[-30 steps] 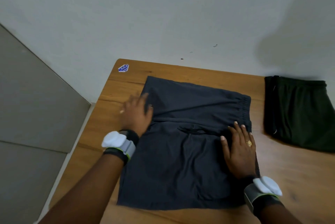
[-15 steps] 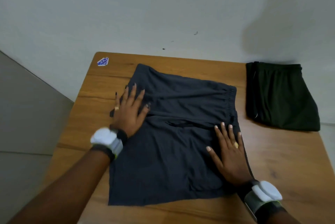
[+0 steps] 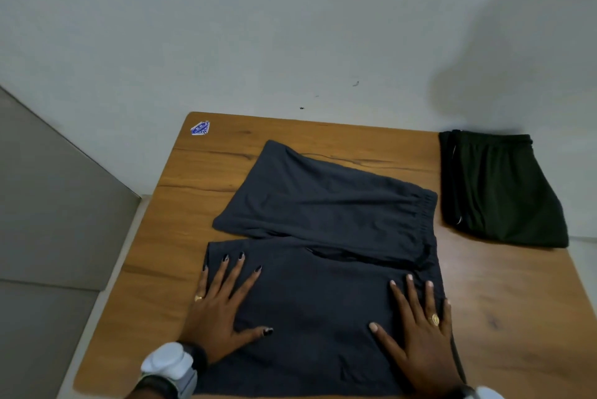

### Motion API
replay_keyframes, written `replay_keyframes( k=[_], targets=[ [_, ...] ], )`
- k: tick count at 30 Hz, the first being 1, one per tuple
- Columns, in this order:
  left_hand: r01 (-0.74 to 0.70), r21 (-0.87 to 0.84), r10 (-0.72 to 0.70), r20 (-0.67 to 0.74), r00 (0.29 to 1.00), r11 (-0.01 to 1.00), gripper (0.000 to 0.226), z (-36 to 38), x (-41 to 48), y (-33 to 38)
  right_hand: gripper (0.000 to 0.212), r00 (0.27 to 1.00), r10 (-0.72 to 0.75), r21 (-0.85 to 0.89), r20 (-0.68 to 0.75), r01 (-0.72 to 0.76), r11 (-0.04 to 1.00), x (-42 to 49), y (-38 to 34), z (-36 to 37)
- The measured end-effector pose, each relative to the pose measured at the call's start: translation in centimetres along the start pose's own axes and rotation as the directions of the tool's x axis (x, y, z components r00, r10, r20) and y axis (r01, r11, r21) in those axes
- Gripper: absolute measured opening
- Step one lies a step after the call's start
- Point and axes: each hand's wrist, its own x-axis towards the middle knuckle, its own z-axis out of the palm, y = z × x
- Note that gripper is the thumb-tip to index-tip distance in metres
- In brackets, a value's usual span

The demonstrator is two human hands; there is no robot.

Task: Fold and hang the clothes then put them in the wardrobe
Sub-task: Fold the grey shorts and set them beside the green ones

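While the grey shorts (image 3: 323, 211) lie spread across the middle of the wooden surface (image 3: 193, 205), I press both grips onto the near leg. My left grip (image 3: 216, 311) is wide open, fingers straight and splayed, flat on the cloth close to the leg hem, toward the left edge. My right grip (image 3: 420, 331) is likewise wide open and flat, placed at the waistband end, which points to the right edge. The far leg slants toward the far left corner. A folded dark green garment (image 3: 497, 192) sits at the far right corner, apart from the shorts. A blue sticker (image 3: 200, 128) marks the far left corner.
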Motion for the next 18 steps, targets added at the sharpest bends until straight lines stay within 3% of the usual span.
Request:
replay_keyframes(
  k=[3, 5, 7, 10, 12, 14, 16, 18],
  targets=[
    [-0.020, -0.085, 0.009, -0.132, 0.991, 0.996, 0.090, -0.8, 2.0, -0.4, 0.068, 0.975, 0.016, 0.138, -0.220, 0.015, 0.990, 3.1, -0.7, -3.0],
    [0.046, -0.149, -0.082, -0.243, 0.967, 0.988, 0.071, -2.5, 5.5, -0.3, 0.053, 0.925, 0.026, 0.180, -0.378, 0.045, 0.983, 7.3, -0.6, -5.4],
    [0.145, -0.117, -0.176, -0.329, 0.928, 0.983, 0.057, -4.5, 10.2, 0.3, 0.046, 0.894, 0.034, 0.167, -0.448, 0.046, 0.985, 12.2, 0.4, -7.6],
    [0.226, -0.025, -0.221, -0.342, 0.913, 0.974, 0.048, -6.9, 18.0, 1.7, 0.062, 0.959, 0.083, 0.108, -0.271, -0.055, 0.993, 18.7, 2.0, -10.0],
    [0.257, 0.035, -0.240, -0.250, 0.938, 0.966, 0.061, -8.3, 21.8, 1.4, 0.070, 0.991, 0.117, 0.015, -0.066, -0.116, 0.993, 21.4, 2.1, -11.2],
    [0.215, 0.114, -0.194, -0.167, 0.967, 0.970, 0.081, -9.1, 24.9, 0.9, 0.060, 0.983, 0.139, -0.044, 0.124, -0.134, 0.990, 22.8, 2.0, -12.0],
    [0.137, 0.179, -0.128, -0.065, 0.990, 0.974, 0.087, -9.1, 27.8, 0.4, 0.044, 0.978, 0.123, -0.059, 0.168, -0.115, 0.992, 24.2, 2.5, -12.3],
    [0.086, 0.233, -0.095, 0.026, 0.995, 0.969, 0.078, -8.9, 29.8, -0.7, 0.037, 0.983, 0.115, -0.050, 0.143, -0.108, 0.993, 25.2, 3.0, -12.4]
  ],
)
